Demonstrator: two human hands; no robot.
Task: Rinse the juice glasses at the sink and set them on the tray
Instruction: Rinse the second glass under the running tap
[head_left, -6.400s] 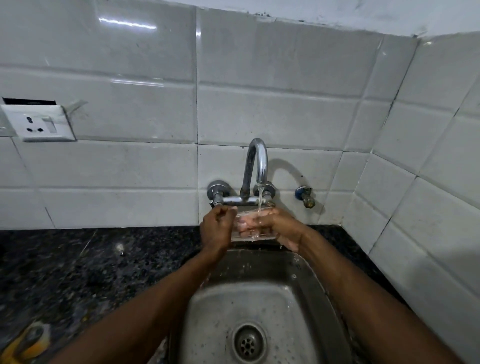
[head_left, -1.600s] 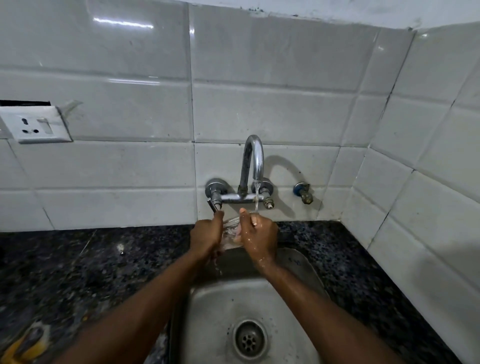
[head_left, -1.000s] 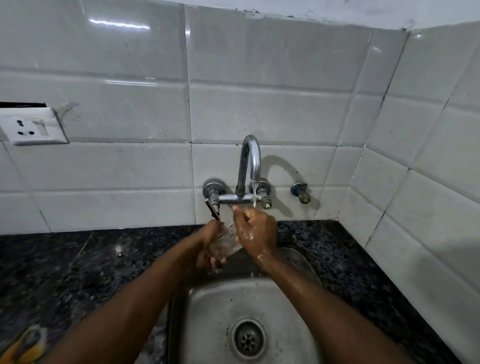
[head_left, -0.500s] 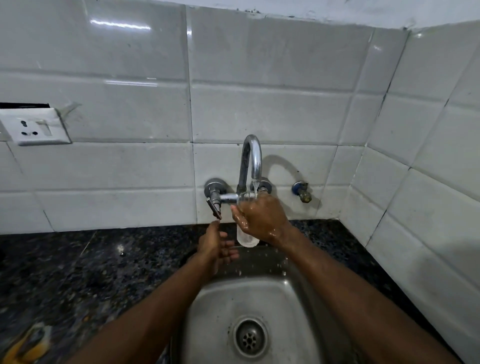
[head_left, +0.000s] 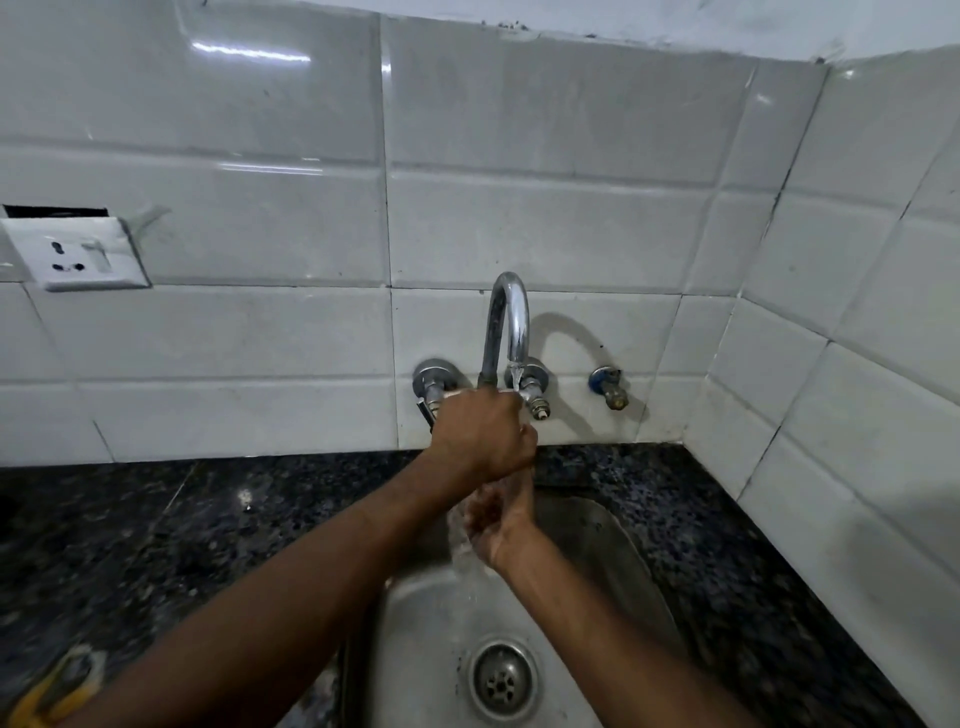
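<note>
The glass, held under the tap (head_left: 511, 332) by the right hand half a second ago, cannot be made out now. The right hand (head_left: 498, 514) is lowered over the sink (head_left: 613, 551); its grip cannot be told. The left hand (head_left: 483, 436) is raised, closed at the tap. Rinsing is judged near done.

A home kitchen corner: steel sink (head_left: 613, 551) set in a dark speckled stone table (head_left: 156, 530), white wall tiles (head_left: 260, 338), chrome tap (head_left: 509, 322), wall socket (head_left: 78, 254).

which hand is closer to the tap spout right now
Left. The left hand is raised just under the tap spout, at the stream. The right hand sits lower, over the sink.
</note>
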